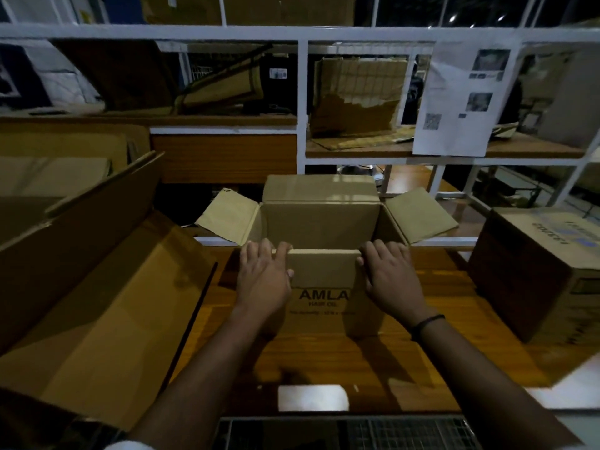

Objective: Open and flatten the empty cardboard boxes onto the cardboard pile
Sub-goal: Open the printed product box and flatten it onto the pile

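Observation:
An open brown cardboard box (319, 222) printed "AMLA HAIR OIL" stands upright on the wooden table (438, 323) in front of me. Its top flaps are spread out to the left, right and back, and it looks empty inside. My left hand (264, 276) rests on the near flap at the box's front left corner, fingers over the rim. At the front right corner, my right hand (388, 274) lies on the same flap, fingers curled over its top edge. Flattened cardboard (97, 306) lies piled at my left.
A closed printed carton (539, 271) stands on the table at the right. White metal shelving (302, 102) behind holds more flattened and torn cardboard. A printed paper sheet (461, 99) hangs from the shelf frame. A wire grid (350, 433) sits below the table's near edge.

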A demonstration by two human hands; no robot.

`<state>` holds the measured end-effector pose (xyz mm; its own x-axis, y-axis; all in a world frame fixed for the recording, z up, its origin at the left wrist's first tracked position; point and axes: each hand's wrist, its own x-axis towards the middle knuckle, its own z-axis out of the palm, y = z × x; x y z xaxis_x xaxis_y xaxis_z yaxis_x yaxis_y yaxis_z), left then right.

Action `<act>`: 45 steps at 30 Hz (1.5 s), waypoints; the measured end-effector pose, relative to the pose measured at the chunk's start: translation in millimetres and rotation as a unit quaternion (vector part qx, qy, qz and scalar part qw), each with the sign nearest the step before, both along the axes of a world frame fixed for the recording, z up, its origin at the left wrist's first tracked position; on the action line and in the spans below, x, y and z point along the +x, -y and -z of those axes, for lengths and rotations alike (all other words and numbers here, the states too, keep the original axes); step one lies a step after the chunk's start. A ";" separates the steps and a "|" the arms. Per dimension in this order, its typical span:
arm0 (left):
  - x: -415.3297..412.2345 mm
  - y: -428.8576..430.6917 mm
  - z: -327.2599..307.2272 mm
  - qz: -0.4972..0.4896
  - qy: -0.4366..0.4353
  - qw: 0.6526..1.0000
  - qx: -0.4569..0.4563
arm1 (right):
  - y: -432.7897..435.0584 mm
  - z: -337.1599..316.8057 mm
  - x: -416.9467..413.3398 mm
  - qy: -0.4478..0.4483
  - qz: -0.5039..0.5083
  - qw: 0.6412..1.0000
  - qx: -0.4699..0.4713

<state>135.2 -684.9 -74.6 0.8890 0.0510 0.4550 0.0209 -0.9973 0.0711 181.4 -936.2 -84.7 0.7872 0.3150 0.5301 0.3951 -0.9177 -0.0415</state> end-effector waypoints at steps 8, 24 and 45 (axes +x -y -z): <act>-0.9 1.9 -0.7 -0.002 -0.017 1.000 -0.011 | 4.6 -6.4 1.7 -0.010 -0.015 1.000 -0.020; -2.3 1.5 3.7 -0.030 -0.036 0.995 -0.085 | 30.8 -8.3 9.7 -0.160 0.049 0.957 0.235; -39.4 -40.0 18.3 0.017 0.162 0.727 -0.667 | 28.9 -28.2 -51.5 -0.088 -0.048 0.810 0.577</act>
